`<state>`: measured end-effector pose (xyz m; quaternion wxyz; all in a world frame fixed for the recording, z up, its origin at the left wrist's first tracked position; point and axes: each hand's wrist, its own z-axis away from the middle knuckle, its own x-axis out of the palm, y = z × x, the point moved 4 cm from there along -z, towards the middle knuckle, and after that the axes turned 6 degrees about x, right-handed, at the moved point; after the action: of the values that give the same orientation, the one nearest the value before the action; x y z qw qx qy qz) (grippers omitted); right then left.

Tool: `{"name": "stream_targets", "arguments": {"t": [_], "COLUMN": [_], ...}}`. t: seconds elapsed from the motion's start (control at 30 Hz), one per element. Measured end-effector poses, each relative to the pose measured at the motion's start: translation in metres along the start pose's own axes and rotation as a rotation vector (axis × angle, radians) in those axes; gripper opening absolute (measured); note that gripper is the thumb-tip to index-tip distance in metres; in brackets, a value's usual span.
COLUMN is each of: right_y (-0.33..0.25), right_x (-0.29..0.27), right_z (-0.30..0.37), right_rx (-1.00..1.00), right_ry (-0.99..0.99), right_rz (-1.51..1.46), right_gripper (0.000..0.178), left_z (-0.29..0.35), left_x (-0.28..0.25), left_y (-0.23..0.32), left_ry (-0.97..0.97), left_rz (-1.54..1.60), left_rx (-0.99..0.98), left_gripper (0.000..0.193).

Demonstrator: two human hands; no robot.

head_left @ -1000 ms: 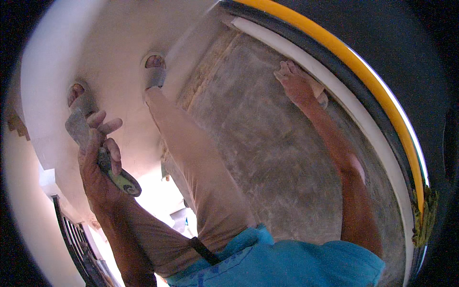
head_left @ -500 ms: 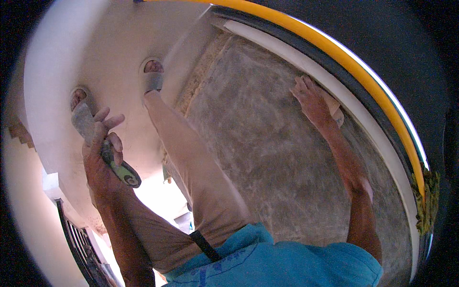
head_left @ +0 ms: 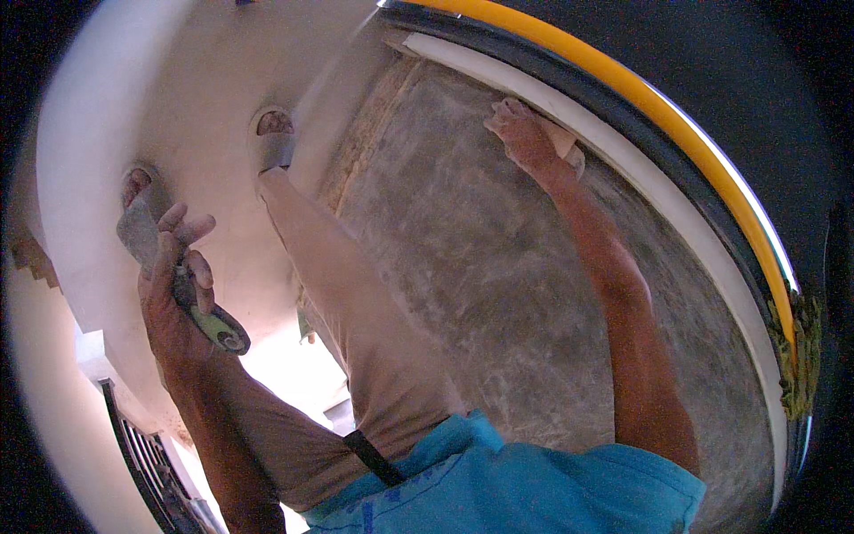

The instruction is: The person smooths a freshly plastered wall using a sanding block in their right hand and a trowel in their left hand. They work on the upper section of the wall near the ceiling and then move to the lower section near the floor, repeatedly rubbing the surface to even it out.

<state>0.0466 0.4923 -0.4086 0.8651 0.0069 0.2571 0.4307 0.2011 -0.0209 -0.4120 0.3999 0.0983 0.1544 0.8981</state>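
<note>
My left hand (head_left: 173,311) is wrapped round a putty knife (head_left: 222,331) with a black and green handle; some of its fingers stick out. Its grey blade points away, over my left foot. Off to the right, my right hand (head_left: 525,138) presses a pale folded sheet, which looks like sandpaper (head_left: 559,140), against a grey mottled plaster surface (head_left: 471,240). The sheet's edge shows beside the palm, near a white border strip (head_left: 534,89). Its underside is hidden.
A yellow band (head_left: 569,49) with a dark one curves beyond the white strip. My sandalled feet (head_left: 274,125) stand on a pale surface (head_left: 222,98). A dark railing (head_left: 142,445) is at lower left. Greenish cloth-like material (head_left: 801,356) hangs at the far right.
My right hand has slid with the sheet to the left and farther away along the grey surface. My left hand, with the putty knife, has shifted slightly left in view.
</note>
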Motion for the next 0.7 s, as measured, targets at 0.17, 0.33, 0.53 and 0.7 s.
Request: {"name": "stream_targets", "arguments": {"t": [0.17,0.33,0.53,0.7], "right_y": [0.011,0.018,0.028,0.019], "right_x": [0.000,-0.081,-0.075,-0.042], "right_z": [0.054,0.124,0.117,0.083], "right_rx": [-0.022,0.133,0.061,-0.047], "right_ry": [0.050,-0.053,-0.089,-0.138], "right_rz": [0.073,0.016,0.063,0.178], "right_gripper": [0.059,0.058,0.058,0.058], "left_z": [0.018,0.010,-0.004,-0.004], "left_x": [0.010,0.006,0.007,0.005], "left_y": [0.003,0.001,-0.004,-0.005], "left_ry": [-0.065,-0.029,-0.037,0.006], "left_rz": [-0.291,-0.096,0.007,-0.039], "left_rx": [0.414,0.158,-0.009,-0.011], "left_gripper": [0.040,0.039,0.038,0.040]}}
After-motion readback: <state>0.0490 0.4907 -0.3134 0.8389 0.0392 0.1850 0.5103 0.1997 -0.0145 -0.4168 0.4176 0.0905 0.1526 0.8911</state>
